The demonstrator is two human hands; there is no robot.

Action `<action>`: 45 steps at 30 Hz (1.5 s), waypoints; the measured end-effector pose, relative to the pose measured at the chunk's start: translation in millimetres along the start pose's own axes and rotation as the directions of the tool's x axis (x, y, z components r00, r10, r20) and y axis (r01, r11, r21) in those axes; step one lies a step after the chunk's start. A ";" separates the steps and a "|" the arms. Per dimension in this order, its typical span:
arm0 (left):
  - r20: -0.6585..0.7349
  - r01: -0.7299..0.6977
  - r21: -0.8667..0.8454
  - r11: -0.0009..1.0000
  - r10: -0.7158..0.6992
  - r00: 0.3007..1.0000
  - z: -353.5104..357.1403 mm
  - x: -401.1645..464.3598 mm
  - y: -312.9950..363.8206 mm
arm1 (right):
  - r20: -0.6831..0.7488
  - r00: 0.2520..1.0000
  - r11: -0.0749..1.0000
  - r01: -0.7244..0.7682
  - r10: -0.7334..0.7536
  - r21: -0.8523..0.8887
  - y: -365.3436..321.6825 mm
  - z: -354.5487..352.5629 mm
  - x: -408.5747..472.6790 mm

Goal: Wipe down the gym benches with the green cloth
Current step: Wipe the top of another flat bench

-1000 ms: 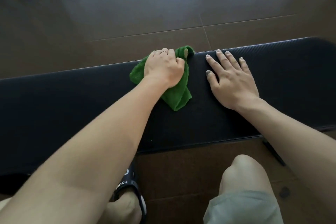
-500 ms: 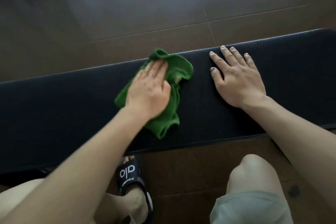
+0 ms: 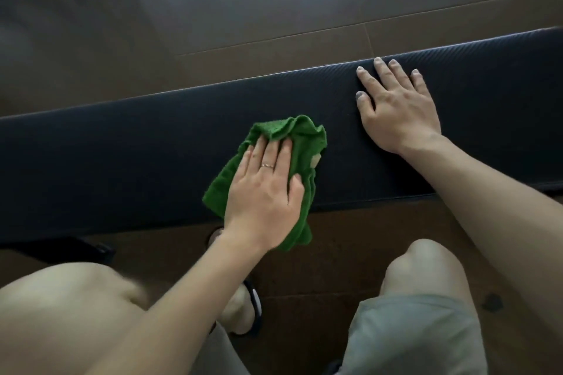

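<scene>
A long black padded gym bench (image 3: 137, 155) runs across the view from left to right. The crumpled green cloth (image 3: 298, 137) lies on its near half, one end hanging over the near edge. My left hand (image 3: 262, 189) presses flat on the cloth with the fingers spread, a ring on one finger. My right hand (image 3: 399, 106) rests flat on the bench pad to the right of the cloth, fingers apart, reaching the far edge and holding nothing.
Dark brown tiled floor (image 3: 274, 3) lies beyond the bench. My bent knees (image 3: 426, 268) and a foot in a black slide sandal (image 3: 246, 310) are close under the near edge. A black bench foot (image 3: 76, 250) shows at lower left.
My left hand has dragged the cloth from the far edge of the pad back to the near edge. My right hand has stayed planted on the bench.
</scene>
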State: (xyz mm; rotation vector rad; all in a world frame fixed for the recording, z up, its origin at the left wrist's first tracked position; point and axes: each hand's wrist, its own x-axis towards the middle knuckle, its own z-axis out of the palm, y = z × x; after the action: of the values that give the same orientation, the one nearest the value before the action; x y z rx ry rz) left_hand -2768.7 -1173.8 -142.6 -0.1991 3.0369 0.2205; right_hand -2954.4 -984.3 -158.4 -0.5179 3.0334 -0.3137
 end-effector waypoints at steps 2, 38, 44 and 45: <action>-0.081 0.010 0.031 0.999 -0.008 0.997 11.4 -18.8 4.2 | 0.000 1.000 1.000 0.000 0.000 0.006 -0.3 0.2 -0.7; 0.008 -0.009 -0.018 1.000 0.009 1.000 3.1 150.6 107.6 | -0.012 0.994 0.994 -0.112 0.112 0.019 67.0 -13.0 -43.0; -0.012 0.006 -0.016 1.000 -0.006 1.000 1.9 151.1 111.3 | -0.034 0.995 0.995 -0.094 0.095 0.022 69.2 -11.7 -42.0; -0.009 0.005 -0.018 1.000 -0.005 1.000 1.4 150.4 111.7 | -0.038 0.994 0.995 -0.098 0.099 0.026 69.4 -11.3 -42.0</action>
State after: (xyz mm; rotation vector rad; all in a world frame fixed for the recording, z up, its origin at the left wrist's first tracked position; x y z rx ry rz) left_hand -2932.3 -1082.5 -143.5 -0.2092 3.0443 0.2467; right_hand -2938.2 -904.1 -161.1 -0.3632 3.0753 -0.3588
